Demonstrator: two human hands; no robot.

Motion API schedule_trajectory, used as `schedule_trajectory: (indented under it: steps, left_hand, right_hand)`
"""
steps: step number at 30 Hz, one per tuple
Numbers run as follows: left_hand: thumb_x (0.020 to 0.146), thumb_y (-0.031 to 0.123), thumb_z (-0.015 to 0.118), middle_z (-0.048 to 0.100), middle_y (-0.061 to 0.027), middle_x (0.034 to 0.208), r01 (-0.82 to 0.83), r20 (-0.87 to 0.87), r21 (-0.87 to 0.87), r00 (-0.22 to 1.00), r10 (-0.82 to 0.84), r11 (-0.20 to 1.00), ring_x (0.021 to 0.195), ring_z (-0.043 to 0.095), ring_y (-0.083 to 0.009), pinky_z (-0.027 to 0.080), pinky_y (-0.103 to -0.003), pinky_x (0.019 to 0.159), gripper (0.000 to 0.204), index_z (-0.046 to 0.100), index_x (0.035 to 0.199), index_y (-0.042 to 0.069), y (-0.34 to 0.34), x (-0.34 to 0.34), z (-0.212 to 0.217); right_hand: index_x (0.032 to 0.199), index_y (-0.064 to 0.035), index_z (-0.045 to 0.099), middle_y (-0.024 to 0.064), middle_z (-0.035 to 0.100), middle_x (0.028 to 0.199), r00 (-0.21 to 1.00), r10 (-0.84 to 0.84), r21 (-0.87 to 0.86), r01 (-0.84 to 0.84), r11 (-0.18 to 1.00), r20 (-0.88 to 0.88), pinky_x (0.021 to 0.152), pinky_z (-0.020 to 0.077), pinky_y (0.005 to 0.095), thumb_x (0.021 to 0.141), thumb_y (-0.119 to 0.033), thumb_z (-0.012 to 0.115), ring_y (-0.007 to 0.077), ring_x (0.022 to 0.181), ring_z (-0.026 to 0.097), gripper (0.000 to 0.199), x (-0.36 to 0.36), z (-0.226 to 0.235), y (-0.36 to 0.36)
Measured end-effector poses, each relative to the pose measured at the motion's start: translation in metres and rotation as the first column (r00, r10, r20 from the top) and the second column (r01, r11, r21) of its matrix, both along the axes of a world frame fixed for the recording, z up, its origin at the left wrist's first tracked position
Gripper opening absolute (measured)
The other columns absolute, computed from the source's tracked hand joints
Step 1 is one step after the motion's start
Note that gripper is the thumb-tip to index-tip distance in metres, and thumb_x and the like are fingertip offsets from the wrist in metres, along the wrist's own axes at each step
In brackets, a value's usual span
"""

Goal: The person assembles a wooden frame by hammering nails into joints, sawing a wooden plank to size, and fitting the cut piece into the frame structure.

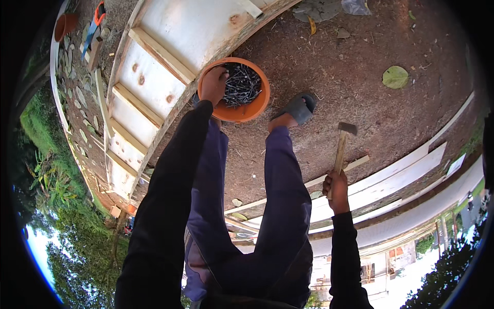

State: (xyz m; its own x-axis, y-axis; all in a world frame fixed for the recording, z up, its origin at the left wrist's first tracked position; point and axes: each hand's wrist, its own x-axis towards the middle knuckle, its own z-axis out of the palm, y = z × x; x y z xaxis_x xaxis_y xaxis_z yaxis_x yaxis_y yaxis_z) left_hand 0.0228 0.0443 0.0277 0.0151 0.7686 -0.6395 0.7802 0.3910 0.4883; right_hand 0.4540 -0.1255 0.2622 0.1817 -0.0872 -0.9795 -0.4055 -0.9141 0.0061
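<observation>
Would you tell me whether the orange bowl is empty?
No, the orange bowl holds a heap of dark nails, and the left hand reaches into it.

Orange bowl (242, 110) w/ dark nails (243, 84) on dirt, wood-handled hammer (341, 149) held upright

A white curved panel (154, 77) with wooden cross slats lies on bare dirt (360, 67). A green leaf (395, 77) rests well apart; white boards (391, 185) lie nearby, a grey sandal (301, 107) between.
</observation>
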Motion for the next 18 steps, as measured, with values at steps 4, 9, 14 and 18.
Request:
schedule_trajectory:
  steps: [4,9,14,18]
  left_hand:
    - [0.109,0.018,0.055,0.069,-0.0056,0.105,-0.474,0.228,-0.487,0.742,0.630,0.734,0.095,0.073,-0.0194,0.062,-0.037,0.083,0.024,0.057,0.130,0.006,0.048,0.075,0.083]
    - [0.108,0.016,0.057,0.068,-0.0085,0.113,-0.359,0.306,-0.700,0.630,0.714,0.617,0.103,0.070,-0.0229,0.062,-0.042,0.092,0.024,0.055,0.131,0.007,0.106,0.107,0.140]
    - [0.108,0.011,0.056,0.065,-0.0045,0.104,-0.169,0.323,-0.756,0.744,0.584,0.633,0.095,0.067,-0.0181,0.062,-0.039,0.093,0.029,0.058,0.135,0.000,0.151,0.166,0.155]
    - [0.110,0.015,0.052,0.067,-0.0036,0.101,-0.141,0.225,-0.737,0.872,0.435,0.662,0.080,0.063,-0.0103,0.060,-0.030,0.072,0.019,0.063,0.122,0.004,0.179,0.224,0.175]
  right_hand:
    - [0.103,-0.0136,0.050,-0.0032,0.046,0.071,1.000,-0.002,-0.055,0.000,0.998,-0.029,0.042,0.0363,0.0251,0.099,-0.025,0.064,0.0089,0.053,0.048,0.019,0.092,0.022,-0.063]
    - [0.108,-0.0123,0.054,-0.0040,0.048,0.071,0.992,0.011,-0.052,-0.018,0.998,-0.125,0.041,0.0380,0.0242,0.104,-0.023,0.060,0.0085,0.053,0.050,0.012,0.114,0.039,-0.068]
    - [0.095,-0.0136,0.046,0.0003,0.046,0.066,0.999,-0.018,0.087,0.021,0.996,-0.031,0.040,0.0373,0.0342,0.100,-0.029,0.061,0.0146,0.047,0.046,0.022,0.088,0.052,-0.026]
    - [0.112,-0.0063,0.057,0.0021,0.048,0.070,0.970,-0.235,-0.108,0.228,0.968,-0.064,0.045,0.0398,0.0343,0.103,-0.034,0.059,0.0151,0.051,0.048,0.029,0.078,0.066,0.056]
